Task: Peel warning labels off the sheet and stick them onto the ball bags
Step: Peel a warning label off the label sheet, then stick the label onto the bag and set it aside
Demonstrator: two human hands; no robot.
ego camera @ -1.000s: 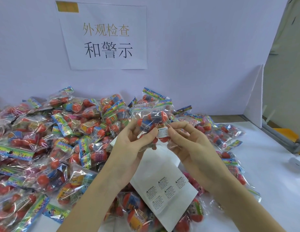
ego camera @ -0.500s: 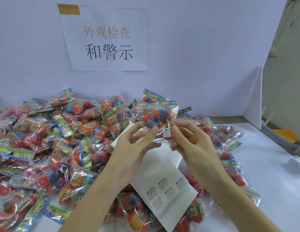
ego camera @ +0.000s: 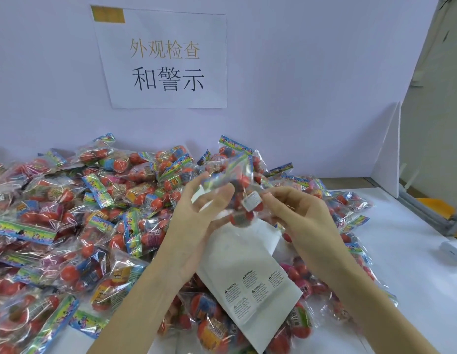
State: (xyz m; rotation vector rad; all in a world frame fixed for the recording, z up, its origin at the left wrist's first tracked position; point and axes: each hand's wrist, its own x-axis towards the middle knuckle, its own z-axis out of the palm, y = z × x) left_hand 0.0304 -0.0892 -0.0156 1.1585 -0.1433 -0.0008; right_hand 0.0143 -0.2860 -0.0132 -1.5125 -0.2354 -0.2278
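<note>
Hands [ego camera: 250, 213] around labelled ball bag [ego camera: 237, 190]

Ball bags [ego camera: 82, 226] — orange, rainbow-striped.

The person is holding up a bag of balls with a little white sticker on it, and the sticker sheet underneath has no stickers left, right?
Not quite. The head view shows the label sheet still has several warning labels. The rest is right: the held bag carries a white label.
</note>
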